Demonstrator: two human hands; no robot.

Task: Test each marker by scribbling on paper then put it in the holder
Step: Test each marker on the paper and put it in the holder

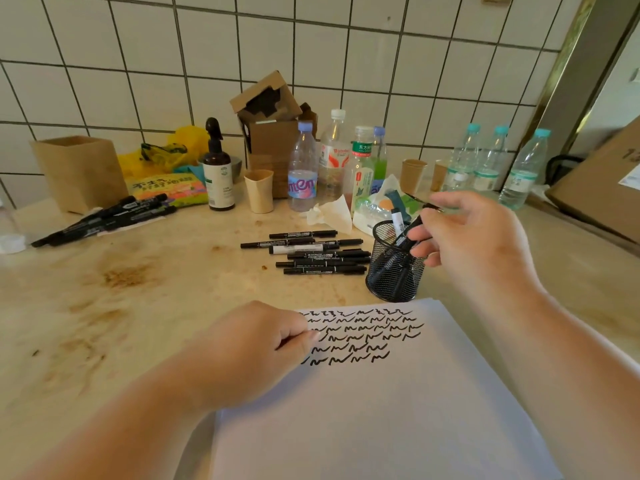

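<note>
Paper (398, 410): laid flat at the near edge of the counter, with rows of black scribbles (360, 336) drawn across its far left part.
Left hand (252, 348): rested on the paper's left edge, fingers curled into a loose fist with nothing seen inside it.
Right hand (464, 233): raised above the holder, a black marker (410, 230) pinched between thumb and fingers and tilted, its lower end dipped inside the rim.
Holder (394, 268): black mesh cup stood just beyond the paper's far edge, several markers already kept in it.
Untested markers (311, 252): laid in a loose row just left of the holder.
Second marker pile (104, 216): left at the far left of the counter (138, 289).
Bottles (332, 161): lined up along the tiled wall.
</note>
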